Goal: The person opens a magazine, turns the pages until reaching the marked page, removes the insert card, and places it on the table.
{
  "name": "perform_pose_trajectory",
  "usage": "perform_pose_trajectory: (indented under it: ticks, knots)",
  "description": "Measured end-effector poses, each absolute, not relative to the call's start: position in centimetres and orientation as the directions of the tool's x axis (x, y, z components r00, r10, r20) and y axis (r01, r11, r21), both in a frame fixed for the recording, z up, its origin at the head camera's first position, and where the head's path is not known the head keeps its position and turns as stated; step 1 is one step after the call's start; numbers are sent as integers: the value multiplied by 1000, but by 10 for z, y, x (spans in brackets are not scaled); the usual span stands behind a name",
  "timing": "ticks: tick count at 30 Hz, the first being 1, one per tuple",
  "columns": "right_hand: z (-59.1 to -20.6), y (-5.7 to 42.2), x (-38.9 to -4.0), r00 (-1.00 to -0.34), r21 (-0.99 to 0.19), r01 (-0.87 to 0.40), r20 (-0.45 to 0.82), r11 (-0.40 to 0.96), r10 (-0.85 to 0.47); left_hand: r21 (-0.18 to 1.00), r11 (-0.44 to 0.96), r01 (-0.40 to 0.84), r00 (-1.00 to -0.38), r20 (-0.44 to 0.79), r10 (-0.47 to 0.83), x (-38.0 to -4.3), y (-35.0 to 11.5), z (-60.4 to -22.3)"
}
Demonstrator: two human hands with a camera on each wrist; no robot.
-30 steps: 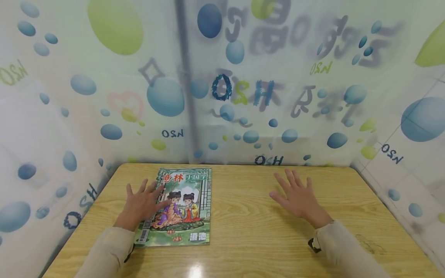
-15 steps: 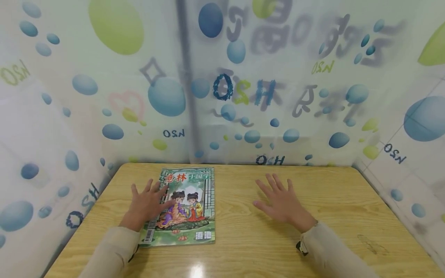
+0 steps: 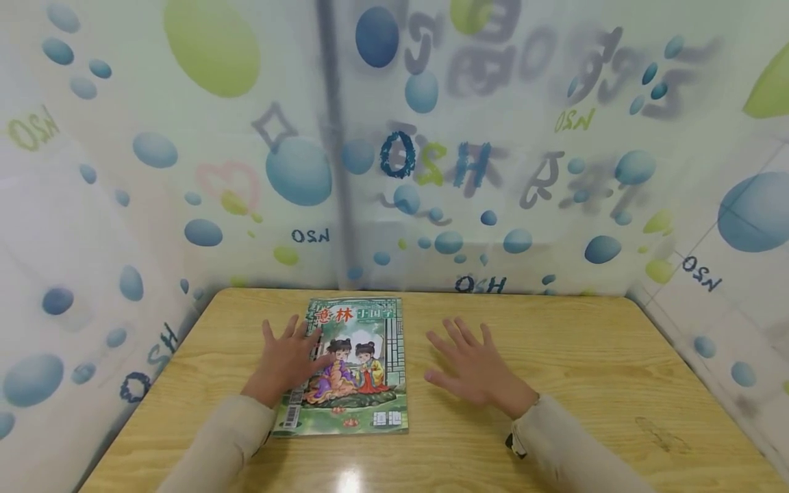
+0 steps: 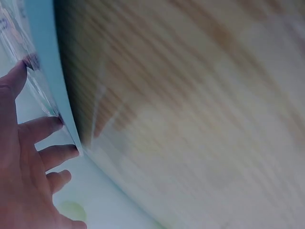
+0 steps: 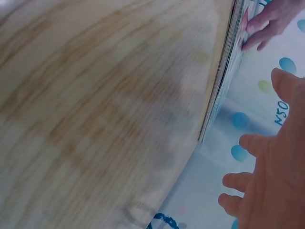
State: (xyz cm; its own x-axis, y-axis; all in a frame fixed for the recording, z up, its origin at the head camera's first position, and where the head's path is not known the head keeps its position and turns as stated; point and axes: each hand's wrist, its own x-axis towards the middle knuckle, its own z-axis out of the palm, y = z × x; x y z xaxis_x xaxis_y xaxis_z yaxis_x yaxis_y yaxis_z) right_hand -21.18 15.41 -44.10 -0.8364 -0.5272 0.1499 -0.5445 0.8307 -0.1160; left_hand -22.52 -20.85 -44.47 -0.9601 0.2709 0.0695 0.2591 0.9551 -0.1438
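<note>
A green magazine (image 3: 364, 383) lies flat on the wooden table (image 3: 555, 342), its cover showing two cartoon figures and red and white characters. My left hand (image 3: 286, 363) rests on its left edge with the fingers spread and the thumb across the cover. In the left wrist view, fingertips of the left hand (image 4: 28, 167) touch the magazine's pale edge (image 4: 45, 57). To the right of the magazine, my right hand (image 3: 483, 376) is spread and apart from it, holding nothing. The right wrist view shows the right hand (image 5: 276, 157) clear of the magazine's stacked page edges (image 5: 224, 71).
A pale curtain (image 3: 394, 226) printed with blue and green drops and mirrored lettering stands behind the table and along both sides. A faint dark mark (image 3: 659, 435) lies on the table at the right. Light glares near the front edge.
The magazine has slid to the right together with my left hand. My right hand has moved left, closer to the magazine, with its fingers still spread.
</note>
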Motion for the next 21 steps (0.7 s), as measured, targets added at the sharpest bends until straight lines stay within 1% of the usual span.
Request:
perform_pose_trajectory:
  ticks: [4, 8, 15, 21]
  knots:
    - [-442, 149, -211, -826, -108, -561, 139, 821, -546, -188, 943, 276, -954, 63, 292, -227, -195, -443]
    - [-443, 143, -210, -800, -122, -599, 117, 791, -588, -214, 934, 285, -952, 46, 301, -229, -183, -442]
    - [-445, 140, -207, -744, -145, -659, -17, 738, -668, -257, 920, 295, -948, 44, 317, -231, -165, -444]
    - [-446, 147, -203, -722, -168, -666, -102, 727, -685, -293, 910, 295, -943, 63, 326, -231, -153, -444]
